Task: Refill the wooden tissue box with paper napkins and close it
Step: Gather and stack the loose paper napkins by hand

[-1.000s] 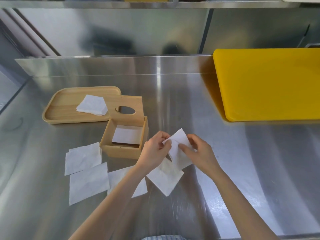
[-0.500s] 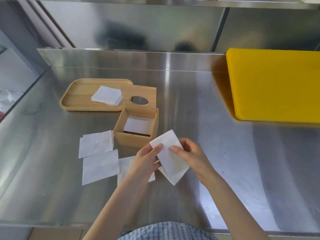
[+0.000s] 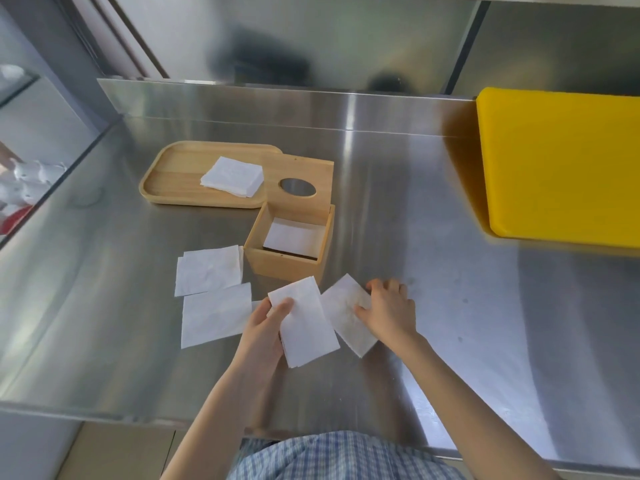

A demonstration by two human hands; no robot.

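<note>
The wooden tissue box stands open on the steel counter with a white napkin lying flat inside. Its lid, with an oval hole, leans up behind it. My left hand holds a folded napkin just in front of the box. My right hand rests on another napkin lying on the counter to the right. Two unfolded napkins lie left of the box.
A wooden tray behind and left of the box carries a stack of folded napkins. A big yellow cutting board fills the right rear. The counter's front edge runs close to my body.
The two hands have parted. The left keeps the folded napkin; the right has moved right onto a second napkin on the counter. The camera has tilted down and back.
</note>
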